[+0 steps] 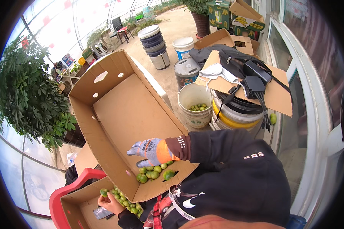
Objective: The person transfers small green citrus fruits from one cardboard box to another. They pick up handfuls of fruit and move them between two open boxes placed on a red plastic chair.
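Observation:
My left hand, bare, holds a green round fruit between thumb and fingers above a lower cardboard box. That box holds many small green fruits along one side and a phone-like flat object. My right hand, in a grey and orange work glove, reaches into a large cardboard box with its fingers apart. Just below the glove several green fruits lie in the near corner; whether the palm touches any is hidden. A larger green fruit sits at the box's hand-hole.
A white bucket with green fruits stands beyond my right arm. Beside it, stacked buckets carry a cardboard sheet with a bag, black devices and cables. A red chair's armrest curves around the lower box. A leafy plant stands left.

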Tool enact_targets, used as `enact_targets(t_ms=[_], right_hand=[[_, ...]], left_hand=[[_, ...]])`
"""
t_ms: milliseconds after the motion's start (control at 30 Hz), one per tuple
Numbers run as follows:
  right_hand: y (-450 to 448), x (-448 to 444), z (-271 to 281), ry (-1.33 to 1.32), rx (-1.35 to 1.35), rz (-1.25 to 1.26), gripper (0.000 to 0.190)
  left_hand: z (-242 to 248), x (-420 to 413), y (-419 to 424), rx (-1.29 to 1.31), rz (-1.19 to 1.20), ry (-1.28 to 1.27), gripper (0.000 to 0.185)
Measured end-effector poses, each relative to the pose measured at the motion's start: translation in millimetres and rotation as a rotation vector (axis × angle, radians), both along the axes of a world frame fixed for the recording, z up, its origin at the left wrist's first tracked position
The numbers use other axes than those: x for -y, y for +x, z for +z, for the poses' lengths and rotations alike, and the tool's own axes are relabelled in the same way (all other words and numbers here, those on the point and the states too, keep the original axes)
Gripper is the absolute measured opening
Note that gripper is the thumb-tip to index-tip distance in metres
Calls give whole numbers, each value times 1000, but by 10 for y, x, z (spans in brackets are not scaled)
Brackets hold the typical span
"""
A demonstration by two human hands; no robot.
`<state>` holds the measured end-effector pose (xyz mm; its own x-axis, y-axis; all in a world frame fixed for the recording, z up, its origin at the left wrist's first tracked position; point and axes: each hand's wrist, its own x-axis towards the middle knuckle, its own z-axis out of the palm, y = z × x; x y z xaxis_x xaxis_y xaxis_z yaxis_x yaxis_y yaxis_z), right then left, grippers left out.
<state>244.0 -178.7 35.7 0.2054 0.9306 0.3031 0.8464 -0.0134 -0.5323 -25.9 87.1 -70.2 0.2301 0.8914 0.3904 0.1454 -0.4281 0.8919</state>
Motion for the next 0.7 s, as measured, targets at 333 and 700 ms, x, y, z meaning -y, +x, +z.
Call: enact_targets(t_ms=[333,700], right_hand=[[-152,86,248,-162,-522,382,66],[11,-93,102,-436,129,-105,49]], left_hand=[[1150,1204,561,-200,-676,625,40],[-1270,-1009,-399,-521,-56,-30,40]])
